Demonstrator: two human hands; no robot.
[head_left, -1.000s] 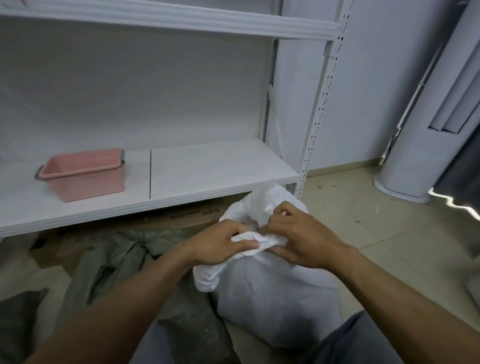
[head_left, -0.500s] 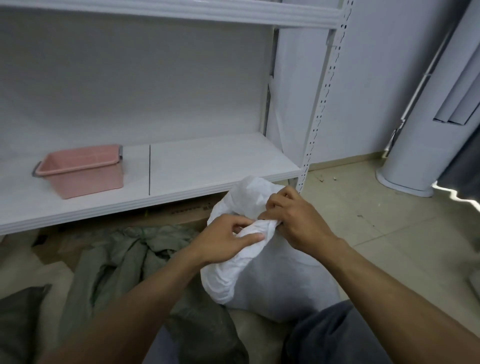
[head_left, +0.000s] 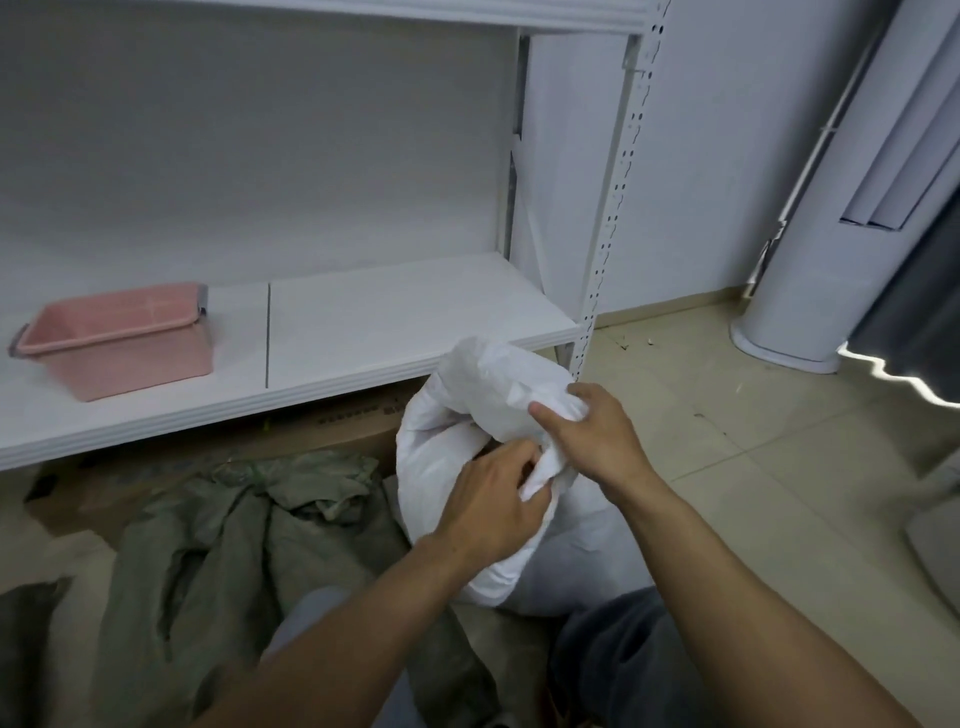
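Now in the hands: a white sack (head_left: 447, 457) is standing on the floor (head_left: 753, 467), just in front of the lower shelf (head_left: 389, 322) and beside a heap of grey-green sacks (head_left: 234, 545).
Left hand: the left hand (head_left: 488, 509) is grasping a rolled fold at the sack's mouth, with its fingers curling round it.
Right hand: the right hand (head_left: 592, 436) is pinching the crumpled upper edge, with the thumb pressing on the fabric.
Material: it is looking like thin woven plastic, soft and limp and creasing easily; I am judging it a little slippery.
Weight: the lower part is bulging, so something is probably filling it; how heavy it is, I cannot tell.
Where to hold: the gathered mouth is giving the best grip; for lifting, one hand under the bulging bottom is seeming safer, because the thin edge may slip or tear.
Nearby: a pink basket (head_left: 119, 348) is sitting on the shelf, well apart from the sack.
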